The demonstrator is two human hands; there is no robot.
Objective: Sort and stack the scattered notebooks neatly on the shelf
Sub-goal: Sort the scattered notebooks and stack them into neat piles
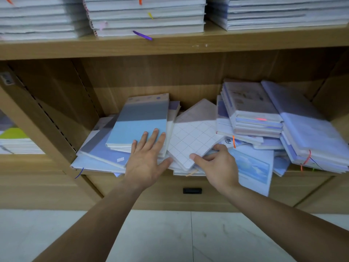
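Note:
Scattered notebooks lie across the lower wooden shelf (188,91). A light blue notebook (139,125) tops a loose pile at the left. My left hand (147,157) rests flat on its near edge with the fingers straight. A white grid-patterned notebook (192,137) lies tilted in the middle. My right hand (217,165) pinches its near corner, thumb on top and fingers beneath. A sky-picture notebook (253,167) juts over the shelf edge under my right wrist. At the right, a stack of pale blue notebooks (253,112) leans against a larger slanted pile (306,125).
The upper shelf board (170,46) carries three tidy stacks of white-edged notebooks (147,16) with coloured ribbons. A wooden divider (47,118) bounds the compartment on the left, with more books (13,140) beyond it. A drawer handle (192,190) sits below. Pale floor tiles (170,235) lie underneath.

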